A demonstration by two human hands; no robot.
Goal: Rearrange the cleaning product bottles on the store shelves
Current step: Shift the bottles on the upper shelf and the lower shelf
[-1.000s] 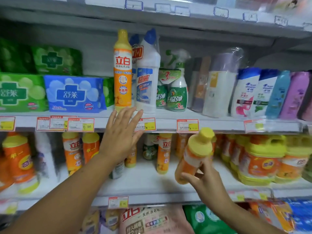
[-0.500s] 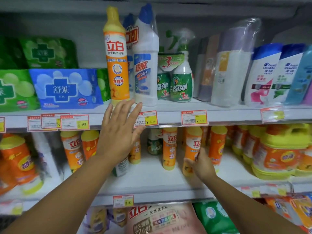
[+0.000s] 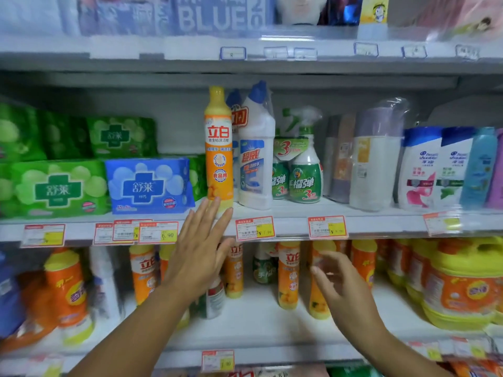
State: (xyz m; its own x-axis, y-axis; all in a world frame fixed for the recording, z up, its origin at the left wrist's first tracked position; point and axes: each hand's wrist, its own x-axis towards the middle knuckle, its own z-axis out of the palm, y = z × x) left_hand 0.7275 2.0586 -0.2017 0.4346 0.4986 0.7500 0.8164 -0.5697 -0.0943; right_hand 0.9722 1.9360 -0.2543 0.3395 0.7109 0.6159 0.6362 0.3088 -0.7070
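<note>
Right hand (image 3: 343, 284), now empty and loosely spread, has left the orange detergent bottle (image 3: 317, 308) upright just beyond its fingertips; flat, empty left hand (image 3: 198, 254) reaches the base of the tall dish-soap bottle (image 3: 219, 148), likely to steady it

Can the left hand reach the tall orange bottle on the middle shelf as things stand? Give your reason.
Probably yes. The left hand is open, its fingertips right at the foot of the tall orange bottle, which stands at the front of the shelf with nothing before it.
</note>
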